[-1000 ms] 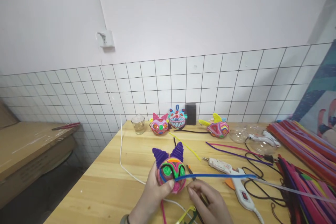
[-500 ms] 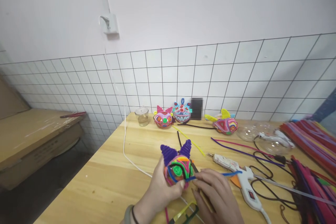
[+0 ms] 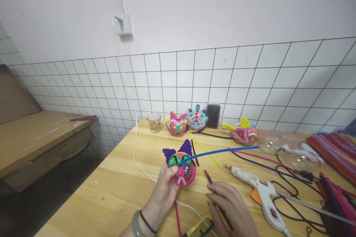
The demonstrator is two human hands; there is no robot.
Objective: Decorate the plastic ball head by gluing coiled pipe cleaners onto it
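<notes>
One purple-eared ornament (image 3: 181, 172) and one blue pipe cleaner (image 3: 219, 152) are pinched by the left hand (image 3: 167, 183); one dark tool (image 3: 208, 177) is overlapped by the right hand (image 3: 233, 202), loosely curled, grip unclear. Behind, on the tabletop (image 3: 116, 177), three ornaments (image 3: 197, 120) are set.

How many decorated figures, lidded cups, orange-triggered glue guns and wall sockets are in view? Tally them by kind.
Decorated figures: 4 (purple-eared figure in the left hand, pink-eared figure, blue figure, fish-shaped figure)
Lidded cup: 1
Orange-triggered glue gun: 1
Wall socket: 1
Total: 7
</notes>
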